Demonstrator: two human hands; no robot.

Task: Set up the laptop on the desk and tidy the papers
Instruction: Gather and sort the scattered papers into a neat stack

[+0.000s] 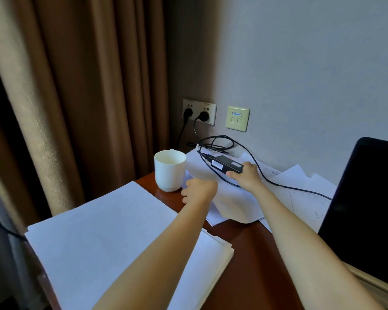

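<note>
A black laptop (pixel 365 204) stands with its dark screen up at the right edge of the brown desk (pixel 251 249). Its black power adapter (pixel 226 164) lies on loose white papers (pixel 238 198) at the back. My right hand (pixel 246 175) grips the adapter's near end. My left hand (pixel 199 189) is beside the white cup (pixel 170 170), its curled fingers on the edge of the loose papers; whether it pinches a sheet is hidden. A neat stack of white papers (pixel 112 238) lies at the front left.
The adapter's cable (pixel 278 184) loops behind it and runs across the papers toward the laptop. Two plugs sit in the wall socket (pixel 199 111), with a network plate (pixel 237 118) beside it. Brown curtains (pixel 76 97) hang at the left.
</note>
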